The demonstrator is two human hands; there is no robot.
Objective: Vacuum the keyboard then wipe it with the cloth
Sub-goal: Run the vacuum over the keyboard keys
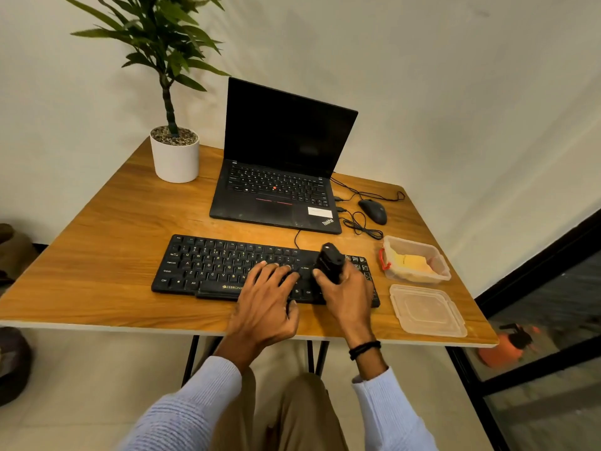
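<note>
A black keyboard (208,265) lies near the front edge of the wooden table (107,249). My right hand (348,294) grips a small black handheld vacuum (330,260), held upright over the keyboard's right part. My left hand (266,301) rests flat on the keys and front edge at the keyboard's middle, fingers spread. A yellow cloth (411,263) sits folded inside a clear plastic box (439,255) to the right of the keyboard. The vacuum's nozzle end is hidden behind my hand.
An open black laptop (279,177) stands behind the keyboard, with a wired mouse (373,211) and cables to its right. A potted plant (175,154) sits at the back left. The box's lid (426,310) lies near the front right corner.
</note>
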